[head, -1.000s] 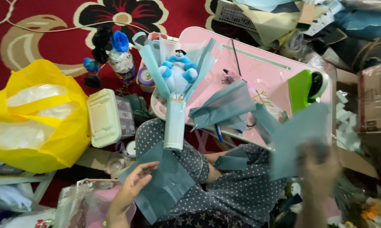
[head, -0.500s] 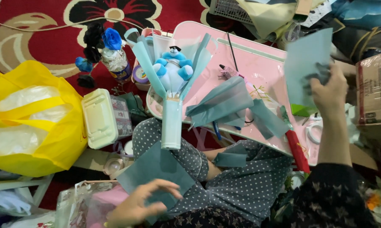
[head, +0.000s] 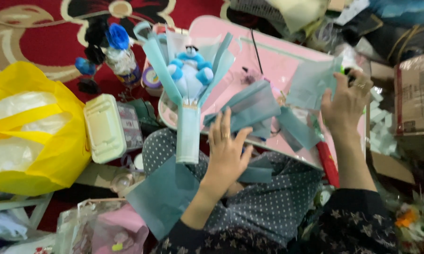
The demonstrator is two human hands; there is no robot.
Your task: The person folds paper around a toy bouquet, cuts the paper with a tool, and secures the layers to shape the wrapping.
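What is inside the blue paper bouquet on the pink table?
A blue and white plush toy sits inside the bouquet wrap. Its head and arms show; the wrap covers its lower body.

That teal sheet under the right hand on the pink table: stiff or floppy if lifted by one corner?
Probably floppy: the teal sheet under the right hand already curls at its edges, and similar folded sheets nearby sag. Likely very light, so it may slide on the smooth pink table. It looks creasable rather than fragile.
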